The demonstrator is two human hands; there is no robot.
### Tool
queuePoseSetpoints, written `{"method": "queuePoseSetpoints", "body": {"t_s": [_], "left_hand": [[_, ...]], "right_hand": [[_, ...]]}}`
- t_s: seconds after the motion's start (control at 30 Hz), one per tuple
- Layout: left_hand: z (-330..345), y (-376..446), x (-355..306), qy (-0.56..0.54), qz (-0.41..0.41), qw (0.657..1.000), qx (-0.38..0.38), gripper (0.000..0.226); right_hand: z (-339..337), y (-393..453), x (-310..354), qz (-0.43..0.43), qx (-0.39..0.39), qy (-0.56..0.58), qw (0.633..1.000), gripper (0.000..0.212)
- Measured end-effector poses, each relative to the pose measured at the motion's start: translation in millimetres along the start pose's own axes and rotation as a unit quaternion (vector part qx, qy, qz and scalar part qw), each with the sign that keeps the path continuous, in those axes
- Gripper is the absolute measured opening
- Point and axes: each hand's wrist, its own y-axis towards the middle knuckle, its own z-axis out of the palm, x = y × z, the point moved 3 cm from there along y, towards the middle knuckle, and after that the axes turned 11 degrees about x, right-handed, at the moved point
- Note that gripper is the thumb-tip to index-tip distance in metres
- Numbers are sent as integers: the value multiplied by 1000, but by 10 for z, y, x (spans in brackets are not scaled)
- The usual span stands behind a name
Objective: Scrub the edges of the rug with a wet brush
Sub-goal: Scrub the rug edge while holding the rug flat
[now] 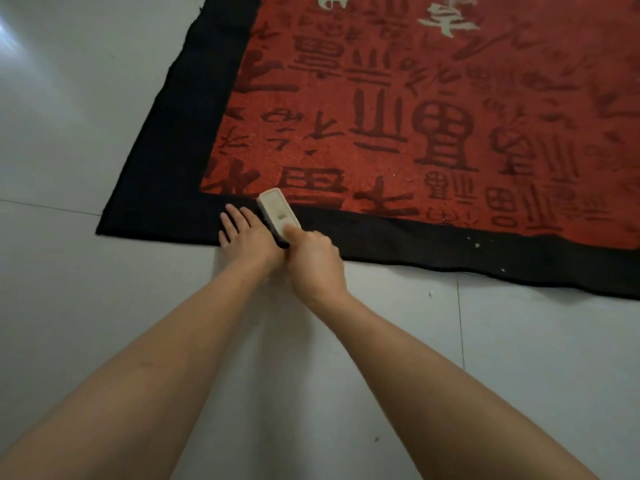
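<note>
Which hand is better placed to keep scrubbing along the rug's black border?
Right. The right hand grips the brush on the rug's black border; the left hand lies flat beside it, fingers straight, apparently steadying the rug.

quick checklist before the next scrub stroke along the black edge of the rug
1. Brush held firmly: ok, the right hand grips its near end.
2. Brush on the edge: ok, it lies across the rug's black border, near the corner.
3. Rug pinned down: ok, the left hand rests flat on the border beside the brush.
4. Left fingers out of the stroke path: not ok, they lie right next to the brush.
5. Brush wet: cannot tell, bristles are hidden.
6. White specks further right on the border: not ok, not yet scrubbed off.
</note>
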Motion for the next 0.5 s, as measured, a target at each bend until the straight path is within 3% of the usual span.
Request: {"method": "queuePoseSetpoints", "body": {"t_s": [0.07, 0.17, 0.23, 0.3, 0.37, 0.43, 0.5], "left_hand": [[-40, 15, 108, 1, -5, 1000, 6, 127], [-113, 36, 225, 16, -21, 1000, 9, 131], [-224, 68, 337, 5, -41, 999, 8, 136], [-312, 63, 443, 1, -68, 998, 1, 144], [-342, 64, 605, -8, -92, 996, 3, 147], [-304, 91, 707, -47, -93, 995, 2, 137], [-274, 109, 768, -78, -82, 993, -9, 125]], "right_hand": [[-131, -76, -277, 30, -13, -38, 999, 41], [-523, -434, -995, 159, -97, -51, 981, 49], [-532, -452, -1050, 195, -126, -65, 970, 49], [-342, -240, -685, 167, -123, -64, 976, 45], [-9, 26, -82, 86, -82, -50, 992, 41], [265, 176, 468, -17, -21, -60, 998, 38], [325, 231, 664, -62, 10, -83, 995, 38]]}}
